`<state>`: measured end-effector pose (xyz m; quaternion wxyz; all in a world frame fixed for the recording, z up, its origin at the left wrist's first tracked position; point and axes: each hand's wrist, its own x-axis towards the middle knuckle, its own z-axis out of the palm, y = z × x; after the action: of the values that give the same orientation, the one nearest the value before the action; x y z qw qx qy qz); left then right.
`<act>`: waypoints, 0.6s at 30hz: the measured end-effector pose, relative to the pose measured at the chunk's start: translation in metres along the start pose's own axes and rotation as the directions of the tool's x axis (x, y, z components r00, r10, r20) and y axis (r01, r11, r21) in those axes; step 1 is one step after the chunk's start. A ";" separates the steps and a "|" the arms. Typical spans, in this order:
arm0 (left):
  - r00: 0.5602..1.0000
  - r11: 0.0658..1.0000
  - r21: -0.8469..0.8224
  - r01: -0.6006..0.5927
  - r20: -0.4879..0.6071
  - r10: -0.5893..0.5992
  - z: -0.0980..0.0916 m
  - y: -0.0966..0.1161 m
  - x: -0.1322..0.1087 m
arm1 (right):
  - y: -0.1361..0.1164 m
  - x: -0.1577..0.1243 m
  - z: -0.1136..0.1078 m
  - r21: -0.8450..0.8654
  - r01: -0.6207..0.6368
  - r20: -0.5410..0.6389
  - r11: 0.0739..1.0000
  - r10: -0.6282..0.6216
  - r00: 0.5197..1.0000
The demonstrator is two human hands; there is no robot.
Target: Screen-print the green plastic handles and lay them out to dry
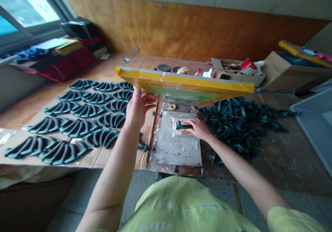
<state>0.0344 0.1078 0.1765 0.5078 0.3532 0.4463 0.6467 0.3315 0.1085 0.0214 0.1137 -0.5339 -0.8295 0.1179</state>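
Head view: the right hand (199, 128) grasps a dark green, curved, glossy handle (178, 125) lying over the grey metal plate (178, 149); the left hand (138, 107) is at the left end of a yellow-edged rectangular frame (186, 80).
The left fingers are bent by that frame, and whether they grip it I cannot tell; taking the plate as the dial's centre, the raised frame is at twelve, rows of dark green handles (86, 110) at nine, a heap of dark green pieces (233, 124) at three; at two, an open brown cardboard box (240, 78) holds scraps and a red object (247, 65), beside a larger brown cardboard box (282, 74) with dark blue contents; the translucent plastic bin (311, 117) is at three, beyond the heap.
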 end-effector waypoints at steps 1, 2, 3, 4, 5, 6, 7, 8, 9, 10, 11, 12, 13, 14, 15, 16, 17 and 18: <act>0.999 1.000 -0.014 -0.010 -0.039 0.010 0.000 -0.006 -0.004 | -0.007 -0.001 0.002 -0.022 0.022 0.029 1.000 -0.022 0.999; 0.998 1.000 -0.018 0.009 -0.066 -0.010 -0.001 -0.017 -0.013 | -0.014 -0.001 0.003 -0.027 0.014 0.034 1.000 -0.013 0.999; 0.995 0.997 -0.008 0.078 -0.061 -0.079 -0.002 -0.030 -0.025 | -0.023 -0.002 0.001 -0.017 -0.011 0.017 1.000 0.012 1.000; 0.981 0.982 0.015 0.189 -0.035 -0.189 -0.004 -0.046 -0.039 | -0.033 -0.004 -0.001 0.004 -0.031 -0.013 1.000 0.031 0.999; 0.938 0.937 0.060 0.345 0.021 -0.347 -0.005 -0.063 -0.056 | -0.045 -0.008 -0.003 0.025 -0.032 -0.052 0.999 0.033 0.998; 0.852 0.854 0.124 0.505 0.089 -0.516 -0.007 -0.080 -0.073 | -0.058 -0.014 -0.003 0.039 -0.004 -0.095 0.999 0.007 0.995; 0.782 0.788 0.148 0.597 0.107 -0.613 -0.010 -0.096 -0.090 | -0.073 -0.020 -0.002 0.047 0.062 -0.123 0.997 -0.056 0.991; 0.746 0.753 0.138 0.643 0.110 -0.657 -0.014 -0.110 -0.105 | -0.086 -0.028 -0.001 0.050 0.163 -0.129 0.985 -0.155 0.979; 0.730 0.736 0.118 0.667 0.095 -0.677 -0.021 -0.122 -0.118 | -0.097 -0.036 0.002 0.056 0.273 -0.115 0.960 -0.265 0.957; 0.737 0.739 0.091 0.668 0.062 -0.673 -0.030 -0.130 -0.127 | -0.103 -0.043 0.004 0.068 0.363 -0.095 0.929 -0.356 0.930; 0.749 0.748 0.074 0.659 0.016 -0.662 -0.043 -0.135 -0.133 | -0.102 -0.050 0.005 0.083 0.409 -0.075 0.909 -0.404 0.912; 0.762 0.759 0.071 0.647 -0.045 -0.646 -0.059 -0.139 -0.137 | -0.094 -0.057 0.006 0.091 0.393 -0.061 0.915 -0.389 0.919; 0.773 0.770 0.081 0.633 -0.113 -0.624 -0.078 -0.140 -0.137 | -0.079 -0.063 0.004 0.080 0.308 -0.054 0.948 -0.304 0.951; 0.780 0.779 0.098 0.619 -0.188 -0.597 -0.100 -0.141 -0.137 | -0.058 -0.069 0.001 0.047 0.165 -0.050 0.985 -0.162 0.985; 0.783 0.788 0.119 0.604 -0.275 -0.559 -0.123 -0.141 -0.136 | -0.034 -0.075 -0.002 -0.008 -0.016 -0.049 1.000 0.015 0.999; 0.775 0.788 0.146 0.599 -0.353 -0.524 -0.146 -0.143 -0.135 | -0.008 -0.082 -0.005 -0.085 -0.193 -0.044 0.977 0.190 0.981; 0.753 0.772 0.175 0.611 -0.430 -0.498 -0.167 -0.145 -0.135 | 0.017 -0.088 -0.008 -0.170 -0.336 -0.025 0.926 0.337 0.941; 0.724 0.743 0.206 0.637 -0.491 -0.485 -0.185 -0.148 -0.134 | 0.039 -0.095 -0.009 -0.252 -0.426 0.005 0.869 0.441 0.897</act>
<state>-0.0520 -0.0506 -0.0272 0.5042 0.1427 0.7389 0.4235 0.4067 0.0383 0.0117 -0.0080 -0.7124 -0.6996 0.0539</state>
